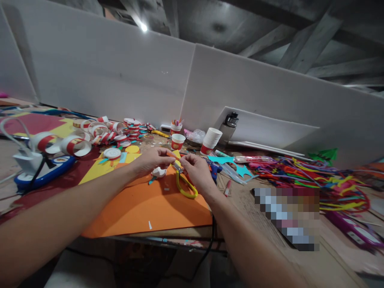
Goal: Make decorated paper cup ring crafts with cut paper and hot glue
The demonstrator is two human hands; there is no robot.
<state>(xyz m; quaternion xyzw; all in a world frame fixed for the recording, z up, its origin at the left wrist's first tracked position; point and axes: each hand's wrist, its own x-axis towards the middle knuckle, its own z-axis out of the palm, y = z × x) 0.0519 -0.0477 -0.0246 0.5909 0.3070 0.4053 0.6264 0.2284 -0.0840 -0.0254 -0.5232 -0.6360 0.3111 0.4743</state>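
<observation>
My left hand [154, 162] is closed in a pinch on a small piece of orange paper [170, 154]. My right hand [196, 172] faces it, its fingertips closed around the metal part of a pair of scissors. The yellow handle of the scissors [187, 189] hangs below the palm, with no fingers through it; the blades are mostly hidden. A bit of yellow paper [177, 163] shows between the two hands. Beneath lies a large orange sheet [141, 212]. A small white paper-cup piece with teal tabs [159, 173] sits by my left wrist.
Behind stand a red-and-white paper cup [178, 142], a cup stack [211, 140] and a dark bottle [229, 128]. Curled cup strips [75, 145] and a blue power strip [45, 174] are left. Coloured pipe cleaners [300, 172] and a blue glue gun [214, 170] lie right.
</observation>
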